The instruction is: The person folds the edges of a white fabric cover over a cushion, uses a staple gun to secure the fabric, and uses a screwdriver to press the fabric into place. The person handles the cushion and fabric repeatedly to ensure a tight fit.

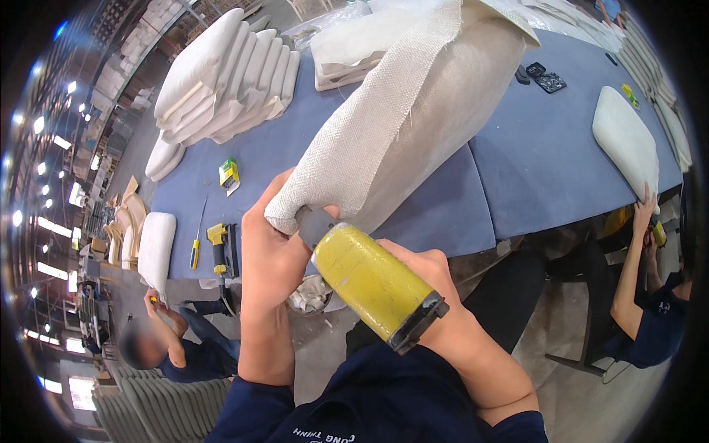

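Note:
A cushion panel (443, 111) in off-white woven fabric stands tilted up in front of me, its far end near the top of the view. My left hand (269, 258) is closed round its near corner, where the cloth edge is folded over. My right hand (432, 288) grips a yellow staple gun (369, 280) from the far side of its body. The gun's grey nose touches or nearly touches the cloth by my left fingers; exact contact is hidden. Most of my right fingers are behind the tool.
The blue-grey table (539, 170) carries stacked cushion panels (221, 81), a folded fabric pile (351, 52), a green-yellow box (229, 175), a screwdriver (195, 251), another staple gun (218, 247) and a black tray (548, 80). Co-workers sit left (185, 347) and right (650, 317). A scrap-filled container (309, 297) stands below.

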The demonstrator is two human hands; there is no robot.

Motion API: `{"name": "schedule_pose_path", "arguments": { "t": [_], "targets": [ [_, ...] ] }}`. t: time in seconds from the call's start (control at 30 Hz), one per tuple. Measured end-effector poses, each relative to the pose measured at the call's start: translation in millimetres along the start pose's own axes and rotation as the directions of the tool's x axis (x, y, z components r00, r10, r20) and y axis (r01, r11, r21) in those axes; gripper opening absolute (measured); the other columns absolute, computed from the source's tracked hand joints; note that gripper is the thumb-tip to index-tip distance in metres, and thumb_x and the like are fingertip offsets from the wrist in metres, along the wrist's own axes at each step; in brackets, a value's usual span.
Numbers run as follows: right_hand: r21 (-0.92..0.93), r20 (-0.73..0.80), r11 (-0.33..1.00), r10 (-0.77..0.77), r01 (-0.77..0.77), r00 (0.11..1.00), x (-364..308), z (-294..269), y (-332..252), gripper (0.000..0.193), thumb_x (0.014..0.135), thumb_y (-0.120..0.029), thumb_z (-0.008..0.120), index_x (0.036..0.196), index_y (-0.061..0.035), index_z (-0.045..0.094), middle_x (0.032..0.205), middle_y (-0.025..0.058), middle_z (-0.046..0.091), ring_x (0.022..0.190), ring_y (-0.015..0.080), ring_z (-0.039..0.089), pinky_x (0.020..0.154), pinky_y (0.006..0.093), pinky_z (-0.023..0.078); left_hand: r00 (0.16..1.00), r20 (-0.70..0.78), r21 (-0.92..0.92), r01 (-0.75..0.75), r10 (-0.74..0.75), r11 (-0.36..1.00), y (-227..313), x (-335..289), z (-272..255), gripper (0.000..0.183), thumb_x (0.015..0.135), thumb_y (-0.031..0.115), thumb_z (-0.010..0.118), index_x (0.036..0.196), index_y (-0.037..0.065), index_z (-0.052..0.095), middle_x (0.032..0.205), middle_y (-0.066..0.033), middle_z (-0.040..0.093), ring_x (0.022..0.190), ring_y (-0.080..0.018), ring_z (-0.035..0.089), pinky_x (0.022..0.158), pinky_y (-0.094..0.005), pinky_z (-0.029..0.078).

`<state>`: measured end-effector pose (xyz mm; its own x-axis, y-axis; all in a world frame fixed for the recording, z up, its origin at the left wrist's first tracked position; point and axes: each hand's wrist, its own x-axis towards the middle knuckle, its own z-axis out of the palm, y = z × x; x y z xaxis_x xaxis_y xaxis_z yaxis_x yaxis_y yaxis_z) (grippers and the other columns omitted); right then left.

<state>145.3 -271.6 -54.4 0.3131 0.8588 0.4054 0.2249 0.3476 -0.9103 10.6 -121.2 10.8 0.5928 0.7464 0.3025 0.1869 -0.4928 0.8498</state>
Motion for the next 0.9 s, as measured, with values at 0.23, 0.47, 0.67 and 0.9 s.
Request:
{"name": "schedule_pose_path", "arguments": {
  "t": [0.23,0.47,0.67,0.9],
  "targets": [
    [-0.012,-0.075,0.999,-0.052,0.051,0.996,5,-21,-5,0.062,0.079,-0.017,0.092,0.136,-0.0022,0.071,0.106,0.0215,0.081,0.097,0.0377,0.082,0.083,0.0379,0.063,1.0,-0.019,-0.216,-0.013,0.009,0.976,-19,10,8,0.055,0.091,0.005,0.087,0.141,-0.006,0.07,0.12,-0.0076,0.079,0.109,-0.0122,0.069,0.098,-0.0302,0.055],
    [-0.249,-0.358,0.963,0.011,-0.106,0.934,-7,-83,-18,0.05,0.086,-0.014,0.092,0.128,0.0059,0.074,0.112,0.0128,0.083,0.1,0.0197,0.079,0.091,0.0346,0.059,1.0,0.028,-0.278,0.014,-0.007,0.961,-16,13,3,0.064,0.093,0.014,0.092,0.147,-0.008,0.066,0.129,-0.012,0.078,0.119,-0.0159,0.069,0.105,-0.033,0.054],
    [-0.564,-0.553,0.681,0.11,-0.468,0.826,-10,-193,22,0.044,0.095,-0.011,0.081,0.136,0.002,0.071,0.095,0.011,0.076,0.084,0.0158,0.066,0.084,0.0318,0.054,0.998,-0.065,-0.426,-0.037,0.01,0.904,-41,35,0,0.061,0.095,0.022,0.091,0.143,-0.008,0.068,0.127,-0.0117,0.078,0.118,-0.0175,0.07,0.104,-0.034,0.054],
    [-0.511,-0.72,0.411,0.275,-0.755,0.637,-58,-274,116,0.064,0.098,-0.02,0.073,0.159,-0.0102,0.057,0.091,0.0096,0.066,0.076,0.0179,0.058,0.076,0.0354,0.053,0.981,-0.192,-0.467,-0.106,0.016,0.878,-52,53,5,0.058,0.096,0.026,0.089,0.141,-0.007,0.071,0.126,-0.0116,0.078,0.116,-0.0185,0.071,0.105,-0.0354,0.053]
  ]
}}
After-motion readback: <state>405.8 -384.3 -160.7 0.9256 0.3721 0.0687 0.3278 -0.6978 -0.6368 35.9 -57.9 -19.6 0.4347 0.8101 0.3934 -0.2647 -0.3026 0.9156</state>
